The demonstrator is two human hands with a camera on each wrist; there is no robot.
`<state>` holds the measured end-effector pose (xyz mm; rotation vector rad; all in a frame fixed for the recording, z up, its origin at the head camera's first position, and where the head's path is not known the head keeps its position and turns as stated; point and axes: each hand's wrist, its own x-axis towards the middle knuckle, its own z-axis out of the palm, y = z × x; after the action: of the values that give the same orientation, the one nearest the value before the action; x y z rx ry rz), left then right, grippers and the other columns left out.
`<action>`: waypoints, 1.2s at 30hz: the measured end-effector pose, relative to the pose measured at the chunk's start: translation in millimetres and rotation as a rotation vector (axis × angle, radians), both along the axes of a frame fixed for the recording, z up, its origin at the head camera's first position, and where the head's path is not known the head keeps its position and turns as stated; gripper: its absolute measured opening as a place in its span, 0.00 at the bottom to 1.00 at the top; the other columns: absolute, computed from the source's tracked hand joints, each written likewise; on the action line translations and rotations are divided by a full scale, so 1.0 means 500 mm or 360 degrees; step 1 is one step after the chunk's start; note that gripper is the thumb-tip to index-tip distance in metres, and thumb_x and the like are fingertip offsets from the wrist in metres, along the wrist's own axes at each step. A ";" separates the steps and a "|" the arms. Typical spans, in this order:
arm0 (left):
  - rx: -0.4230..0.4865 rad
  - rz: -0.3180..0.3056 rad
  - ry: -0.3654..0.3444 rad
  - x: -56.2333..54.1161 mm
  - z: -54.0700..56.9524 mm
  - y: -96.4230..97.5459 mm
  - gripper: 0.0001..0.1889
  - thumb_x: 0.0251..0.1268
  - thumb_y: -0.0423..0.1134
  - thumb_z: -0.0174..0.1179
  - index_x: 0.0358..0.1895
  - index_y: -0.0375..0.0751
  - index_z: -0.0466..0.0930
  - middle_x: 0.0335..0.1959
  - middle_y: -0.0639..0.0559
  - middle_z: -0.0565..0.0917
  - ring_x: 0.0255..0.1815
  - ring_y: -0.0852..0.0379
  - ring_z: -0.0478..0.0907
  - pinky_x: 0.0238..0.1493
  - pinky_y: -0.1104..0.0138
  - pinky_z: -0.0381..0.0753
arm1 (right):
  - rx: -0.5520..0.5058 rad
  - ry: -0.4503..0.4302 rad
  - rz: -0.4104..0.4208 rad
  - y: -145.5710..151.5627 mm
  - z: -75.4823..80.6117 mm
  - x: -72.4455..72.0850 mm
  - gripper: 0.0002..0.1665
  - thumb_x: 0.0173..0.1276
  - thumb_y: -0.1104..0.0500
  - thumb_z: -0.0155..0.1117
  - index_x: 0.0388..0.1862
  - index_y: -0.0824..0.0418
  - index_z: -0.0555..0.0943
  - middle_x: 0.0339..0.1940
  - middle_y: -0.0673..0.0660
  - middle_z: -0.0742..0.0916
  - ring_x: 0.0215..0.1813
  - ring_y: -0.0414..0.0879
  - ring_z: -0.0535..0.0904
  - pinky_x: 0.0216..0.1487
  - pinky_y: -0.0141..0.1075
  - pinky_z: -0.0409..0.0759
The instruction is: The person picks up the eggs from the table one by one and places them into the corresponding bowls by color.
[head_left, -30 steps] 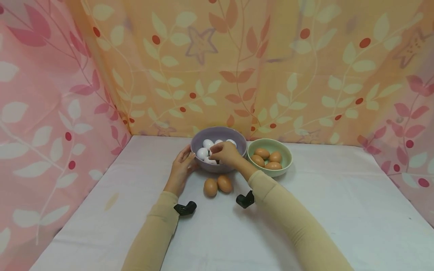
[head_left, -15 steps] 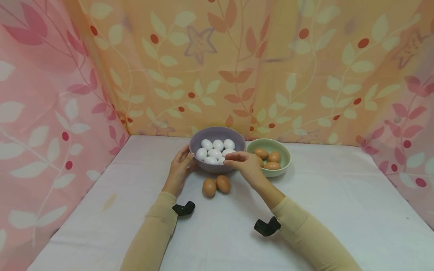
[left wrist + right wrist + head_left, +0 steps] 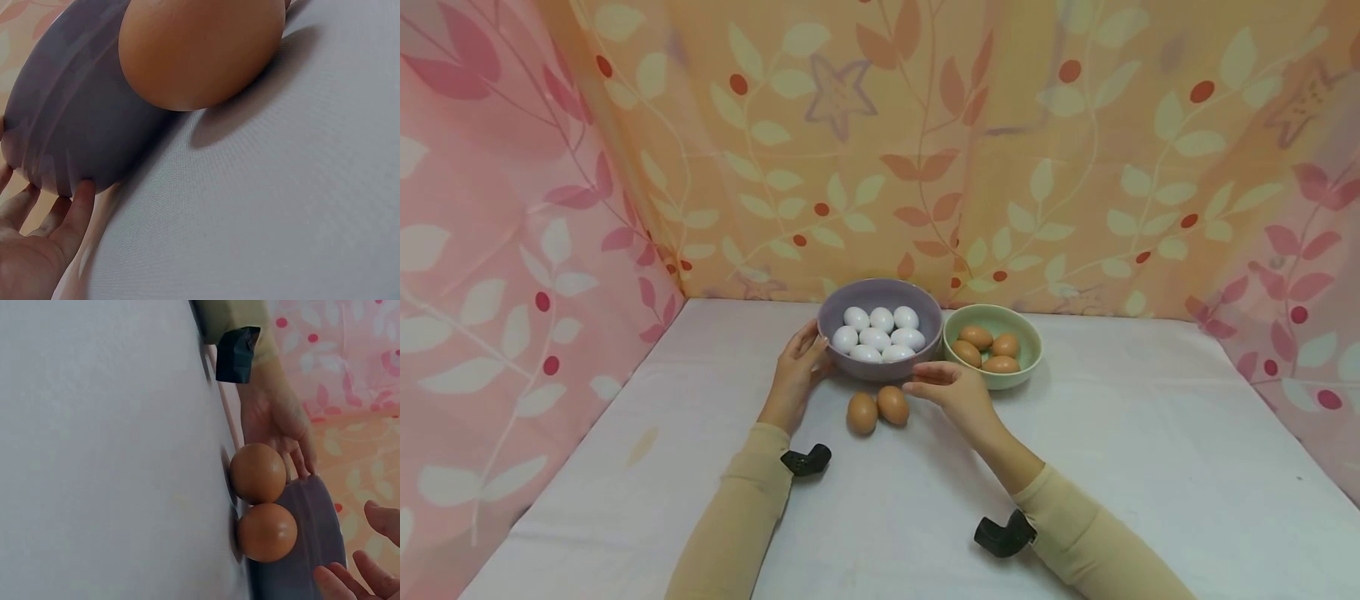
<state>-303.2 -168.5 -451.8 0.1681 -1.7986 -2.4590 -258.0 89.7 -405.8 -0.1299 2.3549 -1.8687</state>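
Observation:
My left hand (image 3: 796, 375) touches the left side of a purple bowl (image 3: 880, 290), its fingertips (image 3: 84, 187) against the outer wall in the left wrist view. Inside that bowl lie several white eggs (image 3: 875, 339). Two brown eggs sit side by side on the table in front of it, a left one (image 3: 862, 413) and a right one (image 3: 893, 405). Just right of them hovers my right hand (image 3: 958, 396), fingers loosely extended and holding nothing. In the right wrist view its fingertips (image 3: 331, 581) show near the purple bowl. One brown egg (image 3: 200, 50) looms large in the left wrist view.
A smaller green bowl (image 3: 1032, 348) with several brown eggs (image 3: 1001, 365) stands close against the purple bowl's right side. White cloth (image 3: 1112, 417) covers the table. Patterned curtains (image 3: 1037, 167) rise behind and at both sides. Each wrist carries a black mount (image 3: 1005, 533).
My right hand has drawn out of the purple bowl, leaving a white egg at its front right, and moved down and right beside the two brown eggs. The left hand stays put.

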 end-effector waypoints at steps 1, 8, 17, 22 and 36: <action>0.0002 0.0002 -0.0001 0.000 0.000 0.000 0.28 0.75 0.39 0.56 0.75 0.50 0.64 0.77 0.52 0.64 0.75 0.53 0.64 0.71 0.51 0.71 | 0.0009 -0.0006 -0.0009 -0.002 -0.003 0.000 0.26 0.59 0.57 0.76 0.55 0.65 0.83 0.55 0.61 0.88 0.54 0.43 0.84 0.58 0.34 0.80; 0.0005 -0.0014 0.0006 -0.001 0.000 0.001 0.28 0.75 0.38 0.55 0.76 0.49 0.62 0.78 0.51 0.63 0.75 0.51 0.65 0.71 0.51 0.71 | 0.0074 -0.0043 -0.0001 -0.010 -0.023 -0.002 0.26 0.58 0.56 0.77 0.54 0.65 0.84 0.53 0.60 0.89 0.49 0.39 0.83 0.47 0.27 0.77; 0.0027 -0.0008 0.0011 0.000 0.000 0.000 0.27 0.75 0.38 0.55 0.74 0.50 0.64 0.77 0.52 0.65 0.73 0.51 0.67 0.71 0.50 0.70 | -0.0006 -0.0123 0.0030 -0.020 -0.034 -0.004 0.28 0.60 0.57 0.74 0.57 0.67 0.82 0.57 0.63 0.87 0.47 0.36 0.82 0.49 0.29 0.81; 0.0018 -0.0002 0.0015 -0.002 -0.001 0.000 0.27 0.75 0.39 0.56 0.74 0.50 0.64 0.77 0.51 0.65 0.72 0.51 0.67 0.70 0.50 0.71 | -0.0073 -0.0195 0.0042 -0.024 -0.042 -0.009 0.28 0.60 0.59 0.74 0.58 0.69 0.81 0.57 0.63 0.86 0.42 0.34 0.81 0.44 0.25 0.80; 0.0039 -0.0012 0.0019 -0.004 -0.004 -0.001 0.27 0.75 0.38 0.56 0.74 0.50 0.64 0.76 0.50 0.66 0.72 0.51 0.67 0.69 0.50 0.72 | -0.0179 -0.0261 0.0229 -0.024 -0.073 -0.020 0.33 0.62 0.62 0.71 0.65 0.72 0.74 0.62 0.69 0.82 0.53 0.42 0.81 0.47 0.27 0.80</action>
<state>-305.4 -169.1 -454.1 0.1486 -1.7682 -2.4824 -268.1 77.6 -442.6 -0.1471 2.0772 -1.8669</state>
